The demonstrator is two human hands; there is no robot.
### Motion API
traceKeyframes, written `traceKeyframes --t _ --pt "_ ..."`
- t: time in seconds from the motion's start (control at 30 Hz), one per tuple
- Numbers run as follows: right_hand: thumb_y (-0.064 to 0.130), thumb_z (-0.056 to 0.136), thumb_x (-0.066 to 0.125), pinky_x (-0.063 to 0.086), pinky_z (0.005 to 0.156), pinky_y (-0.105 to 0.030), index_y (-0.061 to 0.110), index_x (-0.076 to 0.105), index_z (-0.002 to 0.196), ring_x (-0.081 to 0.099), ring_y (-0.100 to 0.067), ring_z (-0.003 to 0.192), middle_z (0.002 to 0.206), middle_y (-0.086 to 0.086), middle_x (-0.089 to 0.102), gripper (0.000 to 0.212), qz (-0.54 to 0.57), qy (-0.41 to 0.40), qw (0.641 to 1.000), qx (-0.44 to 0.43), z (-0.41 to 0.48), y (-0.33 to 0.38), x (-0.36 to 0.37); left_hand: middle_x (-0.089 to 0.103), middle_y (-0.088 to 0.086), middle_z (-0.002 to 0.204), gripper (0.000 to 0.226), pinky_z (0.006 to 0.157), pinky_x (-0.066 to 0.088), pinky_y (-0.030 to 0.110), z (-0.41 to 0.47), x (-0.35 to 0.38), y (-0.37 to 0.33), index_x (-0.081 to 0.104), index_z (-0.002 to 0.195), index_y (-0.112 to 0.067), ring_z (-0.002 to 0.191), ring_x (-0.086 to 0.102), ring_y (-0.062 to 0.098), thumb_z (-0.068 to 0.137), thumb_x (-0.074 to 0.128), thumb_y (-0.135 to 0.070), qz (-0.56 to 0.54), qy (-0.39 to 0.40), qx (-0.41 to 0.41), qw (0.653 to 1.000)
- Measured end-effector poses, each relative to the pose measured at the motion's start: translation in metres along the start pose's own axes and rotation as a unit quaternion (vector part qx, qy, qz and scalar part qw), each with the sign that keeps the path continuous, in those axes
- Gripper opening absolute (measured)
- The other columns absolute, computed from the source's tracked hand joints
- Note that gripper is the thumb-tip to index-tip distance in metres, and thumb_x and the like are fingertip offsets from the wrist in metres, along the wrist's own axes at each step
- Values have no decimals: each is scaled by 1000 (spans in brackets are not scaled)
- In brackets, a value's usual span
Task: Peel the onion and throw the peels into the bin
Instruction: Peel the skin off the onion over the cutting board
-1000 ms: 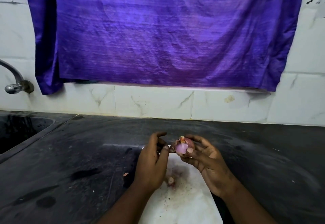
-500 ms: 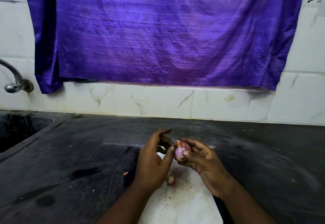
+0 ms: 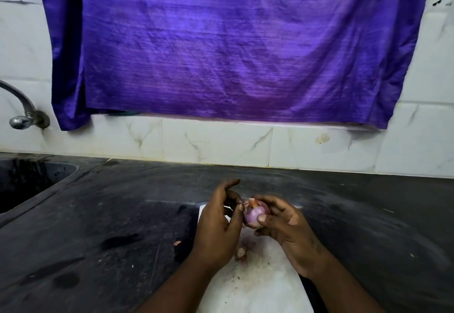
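Hands: left hand [image 3: 216, 229] is closing in on the onion [image 3: 255, 214] compared with a second ago, and the onion is sitting slightly lower in the frame.
Board [image 3: 258, 288]: is lying white and stained at bottom centre, under both wrists.
Scrap [image 3: 241, 252]: is lying on the board, just below the left hand.
Chip [image 3: 177, 242]: is lying on the counter [image 3: 98, 214], just left of the board.
Left hand: is pinching a loose peel [image 3: 246, 205] at the onion's top, forefinger sticking up free.
Right hand [image 3: 290, 229]: is cupping the onion, fingers curling behind it and thumb pressing on its front.
Onion: is being held above the board's far end at centre frame, pale purple flesh showing, with reddish skin at the top.
Counter: is stretching dark and smudged across the lower half.
Sink [image 3: 29, 182]: is sitting sunk into the counter at the left edge.
Tap [image 3: 21, 120]: is jutting from the wall above the sink.
Tiles [image 3: 216, 143]: are running white and veined behind the counter.
Cloth [image 3: 233, 42]: is hanging purple over the upper frame.
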State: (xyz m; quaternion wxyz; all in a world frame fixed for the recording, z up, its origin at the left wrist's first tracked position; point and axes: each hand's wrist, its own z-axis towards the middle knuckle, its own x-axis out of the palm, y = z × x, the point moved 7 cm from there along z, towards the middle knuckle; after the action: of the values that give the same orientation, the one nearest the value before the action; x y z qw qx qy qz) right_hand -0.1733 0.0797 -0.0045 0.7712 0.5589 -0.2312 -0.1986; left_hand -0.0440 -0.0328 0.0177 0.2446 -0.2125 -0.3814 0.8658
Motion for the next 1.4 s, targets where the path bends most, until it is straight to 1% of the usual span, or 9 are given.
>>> traceKeyframes --t 0.17,0.27,0.47,0.6,0.77,0.83,0.97,1.23,1.4 --pt "12 75 75 62 73 -34 17 73 116 77 -25 95 116 -7 78 41 22 -13 1000 -6 1 0 -2 63 -13 103 47 73 56 21 4 -7 5 52 139 -41 96 67 9 104 57 -10 -36 -23 -31 999" --pt "19 71 81 62 75 -35 21 75 115 76 -25 99 117 -4 78 45 9 -21 1000 -11 1 2 -3 66 -15 104 44 74 57 21 1 -2 -1 53 140 -37 96 68 10 104 58 -11 -52 -1 -24 998" --pt "0 87 73 61 78 -37 16 70 121 75 -27 103 118 -3 78 38 -9 -21 1000 -3 1 1 -3 68 -15 109 55 78 62 34 0 2 -1 52 141 -38 102 69 12 97 69 -11 -50 17 -20 998" --pt "6 79 79 62 82 -38 15 70 122 74 -29 109 121 -6 76 45 -6 -20 1000 -8 1 1 -2 67 -14 103 59 75 63 33 2 2 2 51 139 -42 96 69 11 97 67 -5 -44 16 -24 999" --pt "1 80 79 63 83 -37 13 70 122 73 -31 111 120 -8 77 44 9 -22 1000 -12 1 2 -3 65 -17 100 54 76 60 26 1 2 3 50 141 -41 94 68 9 101 62 -6 -32 21 -20 999" --pt "5 75 84 63 85 -38 14 70 122 73 -30 111 119 -9 77 49 17 -23 999 -17 0 5 -3 63 -17 101 52 79 61 33 1 3 5 47 143 -41 95 66 10 103 58 -10 -15 24 -20 999" --pt "1 79 78 63 89 -41 12 69 123 73 -33 112 119 -10 77 47 26 -26 999 -23 0 6 -4 62 -20 98 52 78 61 43 2 5 10 43 145 -40 90 65 7 105 55 -10 20 37 -27 999" --pt "1 75 69 64 76 -33 5 68 121 76 -33 100 113 -15 78 47 89 -18 995 -30 1 9 -3 69 -12 100 48 81 59 31 2 5 18 53 138 -36 95 66 2 102 59 -6 58 39 -42 997" --pt "-13 91 53 65 78 -36 5 67 122 75 -34 100 117 -20 75 39 111 -16 994 -2 2 4 -3 72 -10 101 32 83 59 30 2 4 19 57 133 -35 97 69 5 108 47 -17 0 32 -63 998"
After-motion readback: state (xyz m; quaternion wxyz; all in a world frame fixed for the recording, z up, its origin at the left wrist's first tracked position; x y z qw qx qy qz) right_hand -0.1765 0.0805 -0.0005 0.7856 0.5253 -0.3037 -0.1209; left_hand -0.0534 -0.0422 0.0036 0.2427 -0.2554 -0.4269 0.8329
